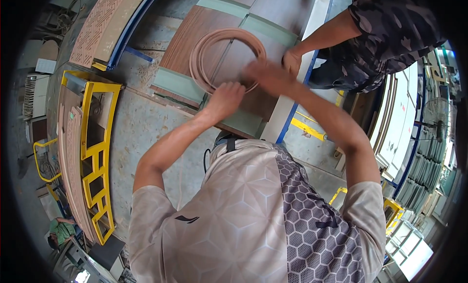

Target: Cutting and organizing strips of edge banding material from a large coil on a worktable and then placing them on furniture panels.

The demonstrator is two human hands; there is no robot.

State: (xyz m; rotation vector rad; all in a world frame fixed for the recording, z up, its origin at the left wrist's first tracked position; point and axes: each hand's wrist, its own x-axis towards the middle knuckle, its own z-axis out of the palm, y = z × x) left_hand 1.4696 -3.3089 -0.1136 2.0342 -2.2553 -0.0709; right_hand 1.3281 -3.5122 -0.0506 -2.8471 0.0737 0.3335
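Note:
A coil of thin brown edge-banding strip [196, 63] lies on a stack of wood-grain panels [179, 48]. My left hand [225, 99] is closed on the near side of the coil, with its fingertips partly hidden. To its right, my right hand [269, 77] is over the coil's right side, smeared by motion, so its fingers cannot be made out. Pale green bands [183, 83] cross the brown panels beneath the coil.
At the right, a co-worker's hand [291, 63] rests near the panels' edge beside a pale rail [283, 110]. A yellow metal frame [87, 151] with boards stands at the left. Patterned panels [100, 25] lie at the far left, and white boards [397, 122] are stacked at the right.

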